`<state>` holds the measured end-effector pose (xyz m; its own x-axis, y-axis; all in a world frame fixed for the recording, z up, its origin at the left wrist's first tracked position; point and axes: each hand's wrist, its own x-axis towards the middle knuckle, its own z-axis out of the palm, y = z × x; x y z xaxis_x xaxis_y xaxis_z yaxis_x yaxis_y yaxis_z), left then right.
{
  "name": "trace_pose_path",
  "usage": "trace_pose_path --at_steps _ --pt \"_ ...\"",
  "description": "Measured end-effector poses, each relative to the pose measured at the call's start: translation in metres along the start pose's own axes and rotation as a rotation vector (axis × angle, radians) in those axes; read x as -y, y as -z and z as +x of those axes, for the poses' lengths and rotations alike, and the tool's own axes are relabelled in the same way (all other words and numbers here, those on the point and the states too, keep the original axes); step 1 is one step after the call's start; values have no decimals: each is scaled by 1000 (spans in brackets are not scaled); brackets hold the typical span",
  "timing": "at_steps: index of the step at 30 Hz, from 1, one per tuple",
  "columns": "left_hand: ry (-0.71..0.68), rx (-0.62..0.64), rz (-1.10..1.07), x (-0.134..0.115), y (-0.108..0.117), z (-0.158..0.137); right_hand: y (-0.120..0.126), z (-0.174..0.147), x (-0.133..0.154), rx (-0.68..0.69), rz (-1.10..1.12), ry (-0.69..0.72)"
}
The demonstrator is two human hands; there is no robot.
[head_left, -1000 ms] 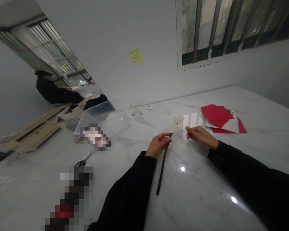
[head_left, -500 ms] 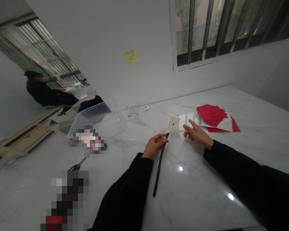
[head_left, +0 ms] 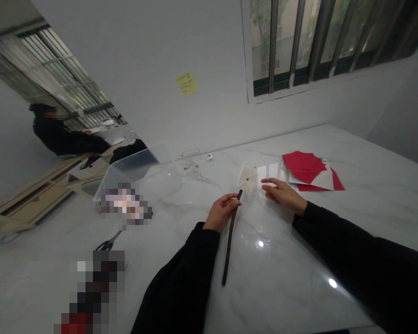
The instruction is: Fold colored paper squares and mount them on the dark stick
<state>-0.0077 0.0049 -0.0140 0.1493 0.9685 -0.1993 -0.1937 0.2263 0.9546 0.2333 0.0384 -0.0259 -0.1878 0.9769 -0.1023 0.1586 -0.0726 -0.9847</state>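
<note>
My left hand point(head_left: 223, 212) pinches a dark brown stick point(head_left: 229, 246) near its upper end. At the top of the stick sits a cream paper pinwheel point(head_left: 248, 178) with a small dark pin at its centre. The lower part of the stick slants down toward me. My right hand point(head_left: 284, 196) hovers just right of the pinwheel, apart from it, open with its fingers stretched toward the blades and nothing in them. Beyond my right hand lie red and white paper pieces point(head_left: 306, 168), stacked flat on the table.
Scissors point(head_left: 106, 244) lie on the marble table point(head_left: 181, 287) to the left, between two blurred-out items. A clear plastic bin point(head_left: 132, 169) stands behind them. A cord point(head_left: 190, 162) and a small white item point(head_left: 209, 157) are near the wall. A person point(head_left: 55, 132) sits at far left.
The pinwheel's blades have turned. My right hand has dropped slightly and its raised index finger has lowered. My left hand keeps its grip on the stick. The whole view has shifted slightly.
</note>
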Motion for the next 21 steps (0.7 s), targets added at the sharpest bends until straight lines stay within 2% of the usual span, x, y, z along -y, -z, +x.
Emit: trace_pose_path --at_steps 3,6,9,15,21 --pt "7 31 50 0 1 0 1 -1 1 -103 -48 23" --pt "33 113 122 1 2 -1 5 -5 5 -187 -264 182" --pt "46 155 148 1 3 -2 9 -8 7 -194 -446 284" --pt "56 107 146 1 1 -3 8 -4 -1 -100 -548 267" --pt "51 120 103 2 2 -2 10 -5 3 -105 -506 231"
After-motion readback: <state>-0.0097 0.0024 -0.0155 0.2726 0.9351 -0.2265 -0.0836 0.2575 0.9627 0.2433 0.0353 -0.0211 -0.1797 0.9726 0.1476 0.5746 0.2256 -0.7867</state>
